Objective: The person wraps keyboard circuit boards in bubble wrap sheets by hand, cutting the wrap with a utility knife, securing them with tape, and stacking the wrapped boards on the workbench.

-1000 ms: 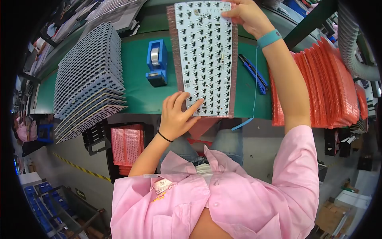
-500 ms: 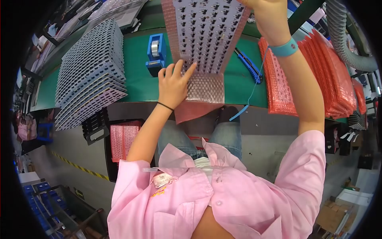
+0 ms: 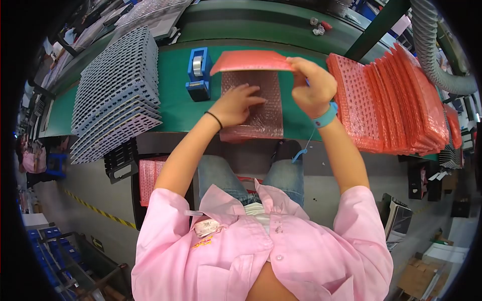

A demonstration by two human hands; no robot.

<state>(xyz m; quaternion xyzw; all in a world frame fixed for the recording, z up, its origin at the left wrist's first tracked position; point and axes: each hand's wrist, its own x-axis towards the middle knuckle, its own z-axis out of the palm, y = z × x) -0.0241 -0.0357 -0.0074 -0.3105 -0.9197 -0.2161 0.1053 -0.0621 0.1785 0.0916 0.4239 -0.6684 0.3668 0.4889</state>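
A sheet of pink bubble wrap (image 3: 266, 123) lies on the green bench, its near end at the bench edge. My left hand (image 3: 235, 105) rests on it with fingers spread. Above, my right hand (image 3: 316, 85) pinches the right corner of a raised bubble wrap flap (image 3: 251, 60), which slants over the sheet. Any circuit board under the flap is hidden. A teal wrist strap (image 3: 326, 116) with a blue cord is on my right wrist. Left of the wrap stands a blue tape dispenser (image 3: 199, 75).
Bare circuit boards (image 3: 118, 83) are stacked at the left, overhanging the bench edge. Several pink-wrapped packs (image 3: 401, 103) lean in a row at the right. A grey flexible hose (image 3: 434, 50) hangs at the upper right. Small crumpled scraps (image 3: 319, 27) lie behind.
The studded circuit board is out of sight, and the pink flap now stands over the wrap. My right hand came down and nearer; my left hand shifted slightly right and nearer.
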